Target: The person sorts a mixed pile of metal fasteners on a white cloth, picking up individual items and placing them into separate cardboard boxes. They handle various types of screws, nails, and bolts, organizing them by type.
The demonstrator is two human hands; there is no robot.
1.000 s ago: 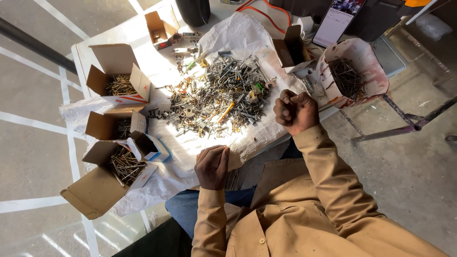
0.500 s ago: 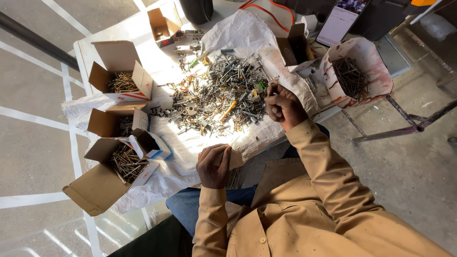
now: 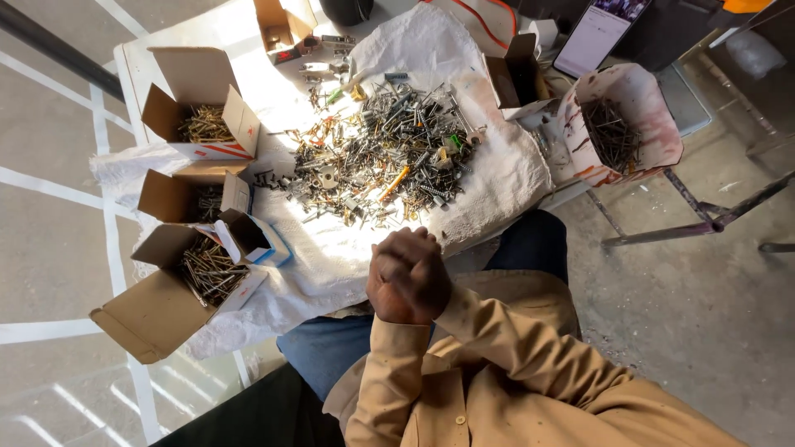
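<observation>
Head view, hands: the left hand (image 3: 396, 285) and right hand (image 3: 424, 277) are pressed together in one clasp above the lap, fingers folded over each other; whether anything small is caught inside the clasp cannot be told.
Head view, sleeves: both arms wear tan sleeves (image 3: 497, 348) that rise from the lower frame and meet at the clasp.
Head view, nearest thing: the pile of mixed screws and bolts (image 3: 385, 157) lies on the white cloth (image 3: 497, 178) covering the bench, directly ahead of the clasped hands and apart from them, with a bare strip of sunlit cloth between.
Head view, pile's lie: the heap runs longest crosswise to the person, from left to right; its near edge is about equally close to both hands.
Head view, left side: three open cardboard boxes hold sorted fasteners, the far box (image 3: 203, 103), the middle box (image 3: 195, 194) and the near box (image 3: 178, 285), all well to the left of the hands.
Head view, right side: a stained paper bag of dark nails (image 3: 621, 124) stands off the bench's right end, and a small open carton (image 3: 517, 74) sits beside the pile.
</observation>
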